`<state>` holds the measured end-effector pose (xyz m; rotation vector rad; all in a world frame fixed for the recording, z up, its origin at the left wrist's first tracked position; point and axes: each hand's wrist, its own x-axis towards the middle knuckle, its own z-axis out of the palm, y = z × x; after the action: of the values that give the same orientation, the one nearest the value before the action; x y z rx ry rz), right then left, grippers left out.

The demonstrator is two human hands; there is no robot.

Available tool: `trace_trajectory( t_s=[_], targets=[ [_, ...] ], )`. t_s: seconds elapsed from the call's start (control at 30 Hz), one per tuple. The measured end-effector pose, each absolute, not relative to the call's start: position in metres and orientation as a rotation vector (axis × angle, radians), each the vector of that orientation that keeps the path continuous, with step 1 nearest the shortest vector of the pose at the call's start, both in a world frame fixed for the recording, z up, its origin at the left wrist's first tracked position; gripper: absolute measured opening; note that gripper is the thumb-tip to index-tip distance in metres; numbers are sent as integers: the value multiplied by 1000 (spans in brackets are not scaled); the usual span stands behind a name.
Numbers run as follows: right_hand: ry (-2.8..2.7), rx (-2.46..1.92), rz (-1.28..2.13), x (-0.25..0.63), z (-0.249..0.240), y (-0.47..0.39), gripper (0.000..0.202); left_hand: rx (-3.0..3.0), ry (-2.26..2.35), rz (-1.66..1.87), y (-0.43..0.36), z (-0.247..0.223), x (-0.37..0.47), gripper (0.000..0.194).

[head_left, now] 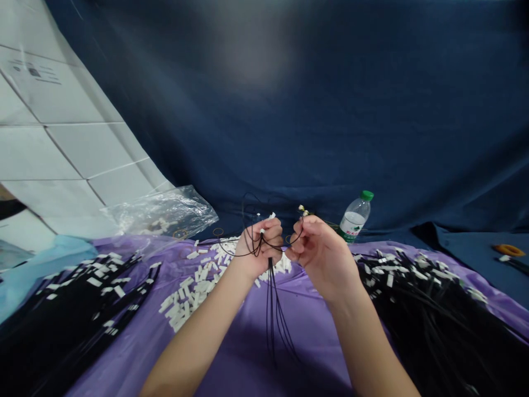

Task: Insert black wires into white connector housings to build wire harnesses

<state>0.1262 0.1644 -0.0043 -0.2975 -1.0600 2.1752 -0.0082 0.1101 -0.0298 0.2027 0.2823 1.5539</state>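
Thin black cables (270,300) with small white connectors at their ends hang from my left hand (264,245), whose fingers are closed around them. To its right, my right hand (316,248) pinches cable ends, with small pale connectors (303,210) showing above the fingertips. A loop of black cable runs between the two hands, which are a little apart. Beneath and left of my left hand, many loose white connectors (192,295) lie on the purple cloth (256,336).
Bundles of black cables with white ends lie at left (78,309) and right (438,309). Behind stand a green-capped bottle (356,218) and a clear plastic bag (165,212). A yellow-orange ring (509,251) lies far right, before a blue curtain (330,110).
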Motion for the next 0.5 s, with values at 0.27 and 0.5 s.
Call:
trace_trajectory(
  t_s=[0.27, 0.5],
  targets=[
    [-1099, -482, 1886, 127, -9, 183, 19, 207, 224, 1577, 103, -23, -5, 24],
    [-1190, -497, 1749, 125, -13, 190, 26, 227, 156, 1555, 99, -18, -4, 25]
  ],
)
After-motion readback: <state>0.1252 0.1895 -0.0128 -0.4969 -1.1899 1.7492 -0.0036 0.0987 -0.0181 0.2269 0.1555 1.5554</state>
